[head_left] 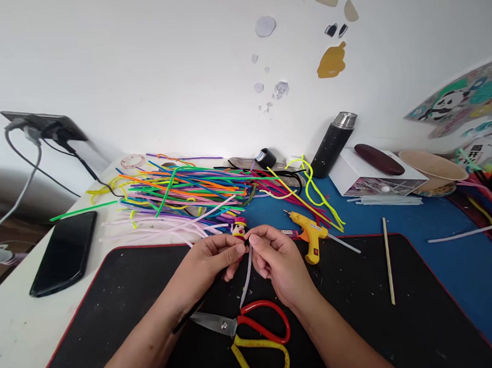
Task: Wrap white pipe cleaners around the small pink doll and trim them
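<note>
My left hand [217,255] and my right hand [278,260] meet above the black mat, thumbs and fingertips pinched together. Between the fingertips is a small dark bit, and a black pipe cleaner [190,316] sticks out below my left hand along the wrist. A white pipe cleaner [247,284] hangs down by my right thumb and fingers; its upper end is hidden. Just behind the fingertips is a small doll figure [239,227] with a pink and yellow hat, its lower part covered by my hands. Scissors [262,319] with red and yellow handles lie below my hands.
Behind is a pile of coloured pipe cleaners [183,188]. A yellow glue gun [314,238] and a wooden stick [388,261] lie to the right. A phone [64,253] is at left; a black flask [334,145] and white box [374,176] are at the back right.
</note>
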{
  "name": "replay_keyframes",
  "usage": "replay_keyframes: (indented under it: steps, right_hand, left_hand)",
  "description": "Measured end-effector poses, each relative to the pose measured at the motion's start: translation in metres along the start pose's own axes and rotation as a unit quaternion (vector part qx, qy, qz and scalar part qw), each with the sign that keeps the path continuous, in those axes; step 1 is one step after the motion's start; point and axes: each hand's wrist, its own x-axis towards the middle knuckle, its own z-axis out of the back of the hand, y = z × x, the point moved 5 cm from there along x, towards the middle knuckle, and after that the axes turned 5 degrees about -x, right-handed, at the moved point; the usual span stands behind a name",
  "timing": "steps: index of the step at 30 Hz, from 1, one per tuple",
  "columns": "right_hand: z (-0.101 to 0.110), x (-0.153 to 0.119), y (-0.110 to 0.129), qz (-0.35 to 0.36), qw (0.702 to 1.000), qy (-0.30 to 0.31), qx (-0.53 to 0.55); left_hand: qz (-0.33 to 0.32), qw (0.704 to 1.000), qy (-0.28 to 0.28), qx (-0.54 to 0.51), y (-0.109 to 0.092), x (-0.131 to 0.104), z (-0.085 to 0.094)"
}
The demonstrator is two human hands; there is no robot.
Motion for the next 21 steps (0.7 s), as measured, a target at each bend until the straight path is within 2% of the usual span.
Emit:
replay_keyframes:
  steps: [9,15,21]
  right_hand:
    - [-0.001,-0.002,0.0,0.002,1.0,-0.007,-0.029]
    - [-0.001,-0.004,0.012,0.042,0.996,-0.007,-0.078]
    - [-0.019,-0.014,0.015,0.069,0.985,0.041,-0.156]
  left_hand:
    - [-0.03,0.999,-0.017,0.036,-0.002,0.0,0.005]
    - [-0.078,0.994,-0.069,-0.008,-0.006,0.003,0.017]
    - [-0.098,0.991,-0.08,-0.051,-0.005,0.008,0.022]
